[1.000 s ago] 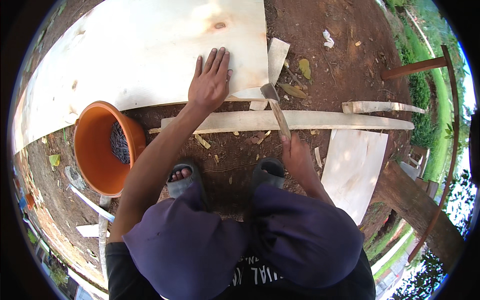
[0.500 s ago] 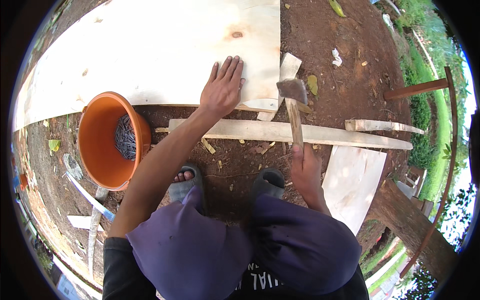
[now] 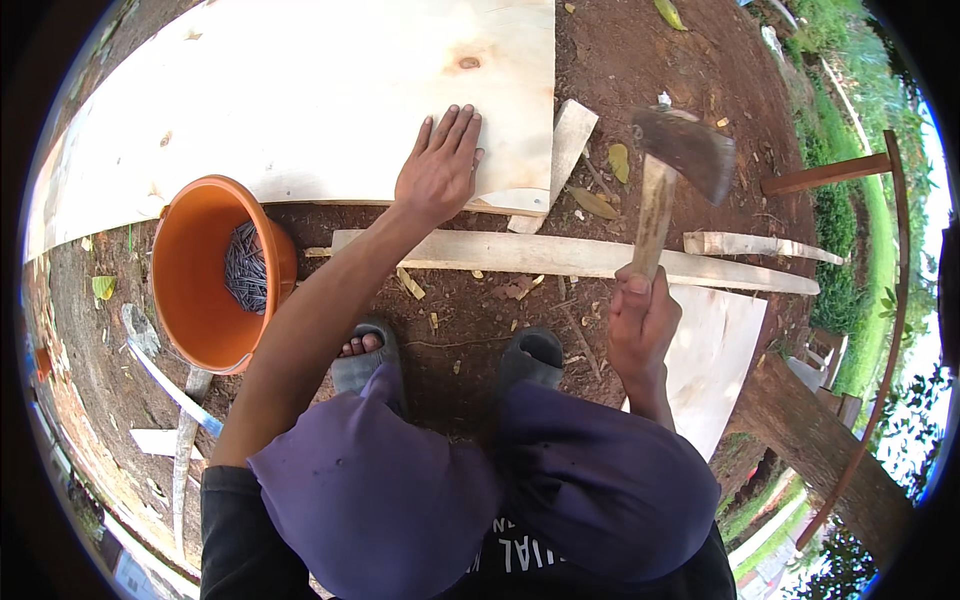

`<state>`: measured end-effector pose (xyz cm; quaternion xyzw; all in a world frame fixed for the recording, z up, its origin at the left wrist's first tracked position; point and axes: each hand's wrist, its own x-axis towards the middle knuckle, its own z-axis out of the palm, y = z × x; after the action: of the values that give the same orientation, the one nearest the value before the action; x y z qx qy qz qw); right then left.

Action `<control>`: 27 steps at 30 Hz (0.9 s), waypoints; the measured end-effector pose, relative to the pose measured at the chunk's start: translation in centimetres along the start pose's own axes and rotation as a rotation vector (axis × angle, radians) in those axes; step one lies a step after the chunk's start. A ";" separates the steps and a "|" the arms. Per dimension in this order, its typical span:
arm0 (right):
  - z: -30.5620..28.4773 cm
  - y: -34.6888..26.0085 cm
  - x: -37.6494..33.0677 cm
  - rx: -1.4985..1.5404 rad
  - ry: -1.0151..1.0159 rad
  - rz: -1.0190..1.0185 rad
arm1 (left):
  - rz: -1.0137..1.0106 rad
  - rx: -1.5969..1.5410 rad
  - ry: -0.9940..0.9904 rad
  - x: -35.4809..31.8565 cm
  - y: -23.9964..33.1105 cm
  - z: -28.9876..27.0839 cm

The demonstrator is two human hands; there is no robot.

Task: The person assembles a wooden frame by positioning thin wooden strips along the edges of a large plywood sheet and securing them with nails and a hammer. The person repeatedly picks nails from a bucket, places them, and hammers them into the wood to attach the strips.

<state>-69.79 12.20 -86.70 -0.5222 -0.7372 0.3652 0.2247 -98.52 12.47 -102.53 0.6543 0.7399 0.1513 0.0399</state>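
My left hand [image 3: 437, 172] lies flat on a pale plywood sheet [image 3: 330, 110], fingers stretched out, near the sheet's front right corner. My right hand [image 3: 642, 318] grips the wooden handle of a hatchet [image 3: 655, 215]. Its dark metal head is raised to the right of the sheet, over the soil, and touches nothing. A small dark dot, perhaps a nail head, shows at the sheet's corner. Left of my left forearm stands an orange bucket [image 3: 172, 275], tipped toward me, with several nails [image 3: 246, 268] inside.
A long timber [image 3: 470, 252] lies between my feet and the sheet. Another piece of wood [image 3: 572, 140] sticks out from under the sheet's right edge. At right are a short timber [image 3: 735, 244], a smaller plywood piece [image 3: 715, 350] and a thick log [image 3: 815, 430].
The hatchet has swung up and to the right, away from the sheet's corner, with my right hand moving right. My left hand stays on the sheet.
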 end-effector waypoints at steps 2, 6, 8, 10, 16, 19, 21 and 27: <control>-1.2 -3.2 0.1 0.345 0.126 -0.102 | 0.011 -0.028 0.057 0.0 -0.1 0.3; 2.5 4.4 -1.2 0.448 0.186 -0.257 | 0.026 -0.106 0.057 0.9 1.2 0.3; 5.0 12.4 -2.8 -0.379 -0.256 0.157 | 0.010 -0.115 0.041 1.0 1.2 0.0; 4.4 11.5 -4.0 -0.222 -0.130 0.154 | 0.015 -0.116 0.042 0.9 1.2 0.2; 4.2 5.9 -3.3 -0.024 0.038 0.041 | 0.014 -0.079 0.063 0.1 0.4 0.1; 5.7 8.3 -3.3 -0.117 -0.020 -0.018 | 0.029 -0.093 0.076 0.5 0.7 0.1; 6.7 10.7 -3.3 -0.281 -0.219 0.103 | 0.032 -0.095 0.086 0.7 0.8 0.2; 6.8 12.0 -3.6 -0.258 -0.114 0.117 | 0.024 -0.181 0.111 0.6 0.3 -0.3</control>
<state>-66.14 9.04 -100.08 -0.5672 -0.7579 0.3090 0.0919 -98.42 13.05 -102.12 0.6473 0.7165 0.2540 0.0558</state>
